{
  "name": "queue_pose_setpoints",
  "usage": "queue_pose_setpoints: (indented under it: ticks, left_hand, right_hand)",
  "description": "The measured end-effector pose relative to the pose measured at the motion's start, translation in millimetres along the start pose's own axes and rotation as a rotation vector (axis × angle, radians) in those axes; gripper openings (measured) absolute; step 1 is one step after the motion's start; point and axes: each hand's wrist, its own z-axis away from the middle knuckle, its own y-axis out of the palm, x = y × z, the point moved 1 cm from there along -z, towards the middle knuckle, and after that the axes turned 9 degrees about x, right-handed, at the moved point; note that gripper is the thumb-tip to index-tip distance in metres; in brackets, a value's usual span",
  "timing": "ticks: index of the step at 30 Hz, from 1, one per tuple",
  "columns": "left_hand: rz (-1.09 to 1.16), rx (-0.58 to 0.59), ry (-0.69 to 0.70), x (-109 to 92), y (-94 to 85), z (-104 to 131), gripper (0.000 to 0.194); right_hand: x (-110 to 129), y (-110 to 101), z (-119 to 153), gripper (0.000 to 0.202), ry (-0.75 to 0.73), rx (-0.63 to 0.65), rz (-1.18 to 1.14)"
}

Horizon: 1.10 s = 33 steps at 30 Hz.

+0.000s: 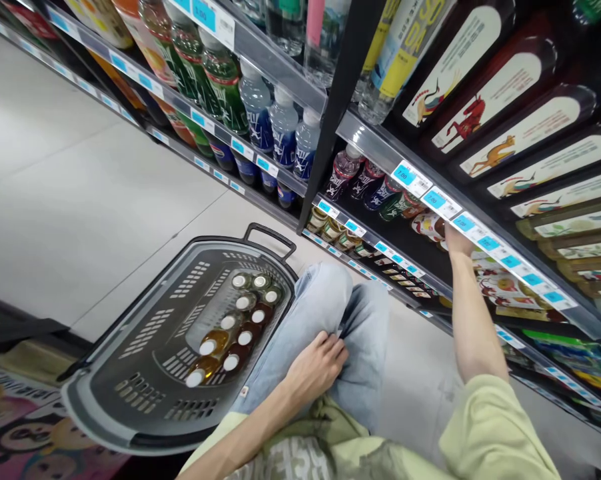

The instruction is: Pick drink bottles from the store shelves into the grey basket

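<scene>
My right hand (457, 241) reaches into the lower shelf on the right, under the upper shelf's price strip, which hides most of its fingers. Just left of it is a bottle with a white and red label (427, 225); I cannot make out whether the fingers grip it. My left hand (323, 360) rests on my jeans (310, 300) near the knee, its fingers curled in with nothing seen in them. Beside my leg on the left stands a grey shopping basket (180, 267). Inside it are several white-capped bottles (245, 320), some clear, some amber or dark.
Above my right hand, large dark bottles with white labels (500, 87) line the upper shelf. Sports drink bottles (283, 127) fill the shelf across a black upright post (340, 87). Small jars (333, 230) stand on the bottom shelf. A colourful printed box (35, 433) is at lower left.
</scene>
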Motion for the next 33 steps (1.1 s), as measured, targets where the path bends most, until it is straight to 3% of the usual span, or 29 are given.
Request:
queue_pose_setpoints:
  ticks: [3,8,13,17,21,26,29,33]
  left_hand:
    - [-0.01,-0.03,0.016,-0.4,1.0,1.6,0.015]
    - [-0.015,0.015,0.031,-1.0,1.5,3.9,0.015]
    - [0.006,0.053,0.031,-1.3,1.5,4.1,0.014]
    - [0.002,0.067,0.018,-2.7,0.4,2.2,0.015]
    - [0.005,0.064,0.011,-2.9,-2.3,3.4,0.013]
    - [0.04,-0.07,-0.079,-4.2,-5.5,12.7,0.046]
    - [0.241,-0.182,-0.163,-9.6,-4.9,17.2,0.064]
    - [0.638,-0.239,-0.213,-20.7,-0.5,18.9,0.107]
  right_hand:
    - [1.6,6.7,37.7,0.039,0.049,-0.098,0.044]
    - [13.4,21.9,105.2,0.038,-0.077,-0.115,0.026]
    - [26.6,11.7,127.1,0.041,-0.072,-0.166,-0.081]
    - [36.4,-17.9,125.9,0.031,-0.005,-0.252,-0.159]
    - [53.1,-55.7,138.2,0.029,-0.074,-0.294,-0.221]
    - [84.1,-118.6,180.5,0.031,-0.262,-0.422,-0.336]
    - [106.8,-158.6,217.9,0.029,-0.384,-0.331,-0.42]
    - [130.4,-199.4,275.5,0.029,-0.469,-0.125,-0.582]
